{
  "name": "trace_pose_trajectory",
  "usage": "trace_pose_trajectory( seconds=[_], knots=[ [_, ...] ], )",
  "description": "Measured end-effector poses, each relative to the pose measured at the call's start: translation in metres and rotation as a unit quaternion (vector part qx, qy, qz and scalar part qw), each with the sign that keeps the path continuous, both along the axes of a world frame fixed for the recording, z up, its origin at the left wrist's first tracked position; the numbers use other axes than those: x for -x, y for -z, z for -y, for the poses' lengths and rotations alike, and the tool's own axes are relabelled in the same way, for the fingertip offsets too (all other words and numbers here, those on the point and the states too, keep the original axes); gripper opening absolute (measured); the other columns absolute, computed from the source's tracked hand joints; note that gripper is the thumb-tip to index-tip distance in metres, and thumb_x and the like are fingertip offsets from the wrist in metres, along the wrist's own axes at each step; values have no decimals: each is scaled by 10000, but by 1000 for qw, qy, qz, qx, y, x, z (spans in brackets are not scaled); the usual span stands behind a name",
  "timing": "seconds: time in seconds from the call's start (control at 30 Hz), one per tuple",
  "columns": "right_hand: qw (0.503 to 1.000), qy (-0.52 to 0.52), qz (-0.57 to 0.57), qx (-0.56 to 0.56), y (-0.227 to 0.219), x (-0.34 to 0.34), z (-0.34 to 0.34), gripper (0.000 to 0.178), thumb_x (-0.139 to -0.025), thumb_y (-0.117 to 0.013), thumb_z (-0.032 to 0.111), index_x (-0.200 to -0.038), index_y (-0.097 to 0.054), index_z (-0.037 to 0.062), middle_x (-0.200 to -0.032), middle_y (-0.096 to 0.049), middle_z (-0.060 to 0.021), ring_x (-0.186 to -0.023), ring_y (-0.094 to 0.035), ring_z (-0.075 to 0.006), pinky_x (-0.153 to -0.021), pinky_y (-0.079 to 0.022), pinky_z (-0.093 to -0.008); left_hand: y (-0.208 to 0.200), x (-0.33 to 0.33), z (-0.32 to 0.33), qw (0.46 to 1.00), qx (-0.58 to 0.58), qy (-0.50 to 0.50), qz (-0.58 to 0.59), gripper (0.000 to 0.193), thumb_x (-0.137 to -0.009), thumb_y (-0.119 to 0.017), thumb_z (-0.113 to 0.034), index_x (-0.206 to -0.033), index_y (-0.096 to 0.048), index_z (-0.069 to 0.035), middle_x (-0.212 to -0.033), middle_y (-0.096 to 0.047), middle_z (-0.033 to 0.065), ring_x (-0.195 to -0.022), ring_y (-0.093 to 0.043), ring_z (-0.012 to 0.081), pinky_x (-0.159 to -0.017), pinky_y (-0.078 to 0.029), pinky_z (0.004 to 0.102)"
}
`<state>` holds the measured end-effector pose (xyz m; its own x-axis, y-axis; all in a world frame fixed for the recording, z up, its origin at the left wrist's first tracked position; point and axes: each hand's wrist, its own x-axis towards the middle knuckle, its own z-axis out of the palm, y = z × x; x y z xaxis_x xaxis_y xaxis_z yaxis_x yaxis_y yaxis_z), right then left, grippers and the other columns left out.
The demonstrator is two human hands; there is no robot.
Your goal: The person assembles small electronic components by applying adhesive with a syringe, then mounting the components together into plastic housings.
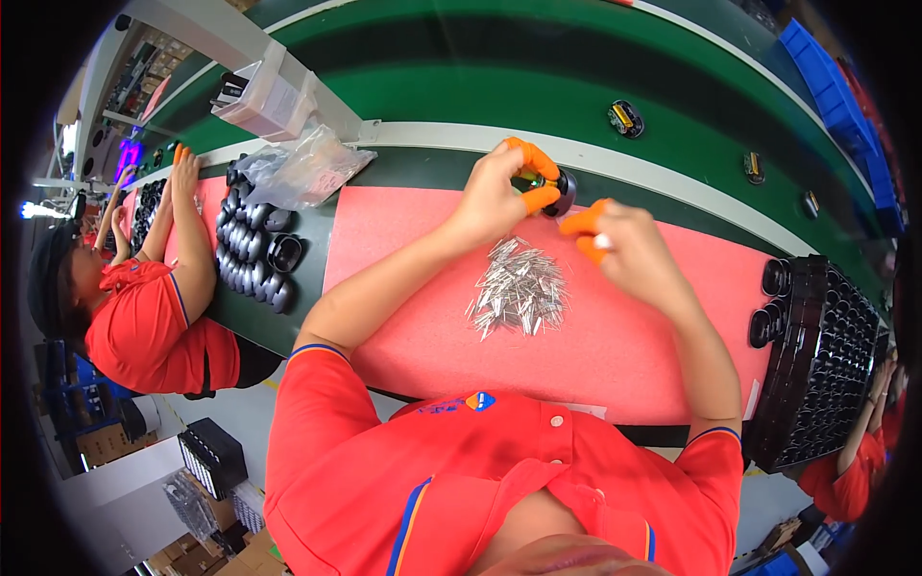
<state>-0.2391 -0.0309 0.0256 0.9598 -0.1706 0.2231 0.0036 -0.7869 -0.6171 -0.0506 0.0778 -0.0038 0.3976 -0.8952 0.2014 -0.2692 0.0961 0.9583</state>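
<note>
1. While the thin, silvery metal pins (519,288) lie in a loose, criss-crossed heap, the flat pink mat (403,322) beneath them looks matte and finely textured, laid over a smooth dark green counter (248,324)
2. The rounded, glossy black plastic shell (568,195), with yellow and green showing at its inner side, is beyond the heap near the mat's far edge, in the left hand (488,200)
3. Curved, shiny black casings (252,245) sit close-packed in rows left of the mat, next to a crumpled clear plastic bag (312,173)
4. Fingers cover part of the shell, and its inner parts are too small to make out; a small white patch by the fingers of the right hand (634,252) cannot be identified
5. The left forearm slants up and rightward; thumb and forefinger, in smooth orange finger covers (534,158), pinch the shell, so the left grip is closed around it
6. The right hand bends inward, its orange-covered fingers pointing left, just beside the shell; whether that grip holds anything, I cannot tell
</note>
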Motion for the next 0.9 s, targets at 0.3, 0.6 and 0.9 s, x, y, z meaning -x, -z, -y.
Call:
trace_pose_trajectory(
  seconds=[0.3, 0.6, 0.9],
  knots=[
    [905, 160, 43, -391, 18, -9, 2, 146, -853, -641, -34, -997, -660, -20, -881, -643, 6, -748, -560, -37, -647, -438, -183, -4, 15, -8, 998, -38, 25, 38, 223, -773, -705, 76, -967, -616, 10, -1042, -560, 70, -932, -612, 149, -719, -591, 272],
    [927, 130, 68, -344, 25, -5, 3, 129, -865, -628, -34, -994, -635, -22, -887, -628, -7, -758, -554, -48, -666, -441, -192, 5, 14, -9, 997, -4, 26, 68, 216, -788, -687, 89, -977, -615, 12, -1040, -568, 75, -935, -615, 163, -728, -586, 272],
    [908, 112, 97, -392, 21, -4, 11, 131, -862, -616, -43, -992, -615, -21, -1112, -604, -77, -913, -579, -106, -810, -476, -246, 0, 19, -10, 999, -18, 13, 39, 212, -776, -684, 60, -970, -624, -1, -976, -586, 112, -872, -651, 212, -746, -564, 306]
  ],
)
